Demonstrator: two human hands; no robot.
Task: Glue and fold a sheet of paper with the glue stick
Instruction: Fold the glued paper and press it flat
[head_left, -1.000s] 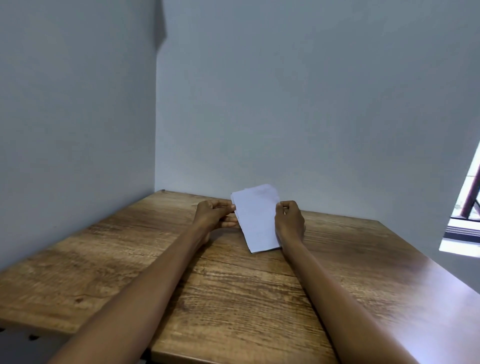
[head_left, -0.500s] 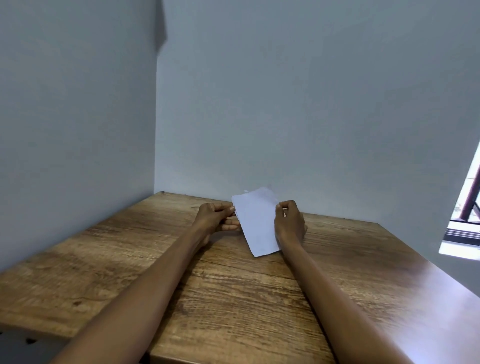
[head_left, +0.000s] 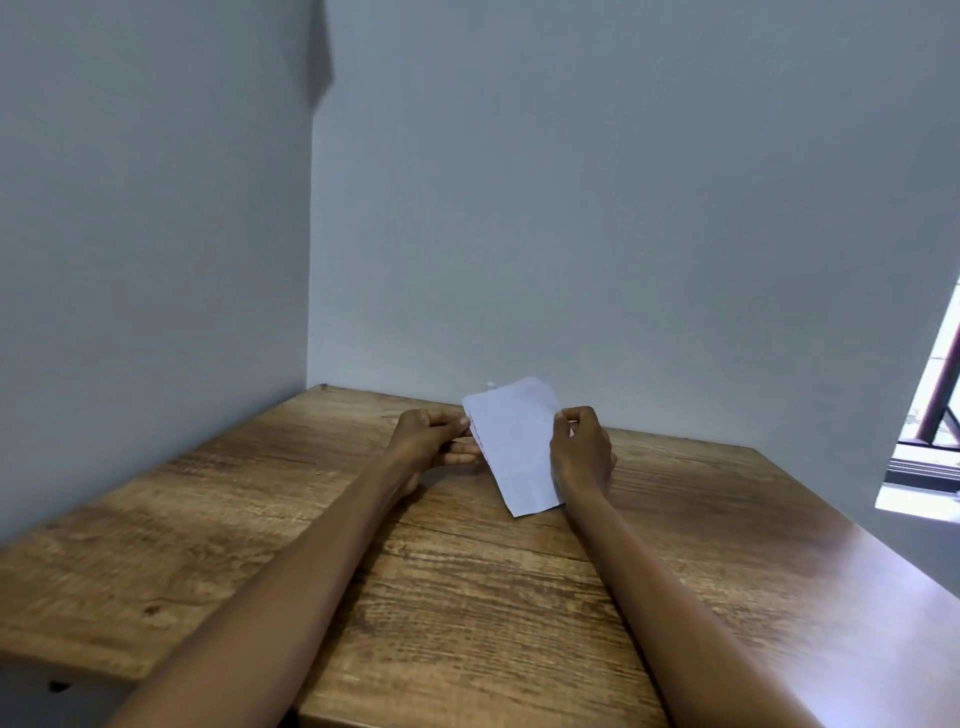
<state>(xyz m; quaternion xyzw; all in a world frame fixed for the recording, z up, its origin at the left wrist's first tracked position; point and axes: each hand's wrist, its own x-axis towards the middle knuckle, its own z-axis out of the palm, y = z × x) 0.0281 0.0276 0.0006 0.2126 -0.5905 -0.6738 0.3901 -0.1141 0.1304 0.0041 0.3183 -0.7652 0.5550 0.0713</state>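
A folded white sheet of paper (head_left: 517, 447) is held over the far middle of the wooden table (head_left: 467, 597), its near corner down by the tabletop and its far end tilted up. My left hand (head_left: 428, 441) pinches the paper's left edge between thumb and fingers. Along the right edge my right hand (head_left: 582, 454) grips it, thumb on top. A tiny white object (head_left: 490, 385) peeks out just behind the paper's top edge; I cannot tell what it is. No glue stick is recognisable in view.
Grey walls (head_left: 623, 208) close the table in at the back and on the left. A window opening (head_left: 930, 441) with a dark frame shows at the right edge. The table's near edge runs along the bottom left.
The paper's far end has tipped up a little and the sheet looks flatter. Both hands hold nearly the same places on its edges.
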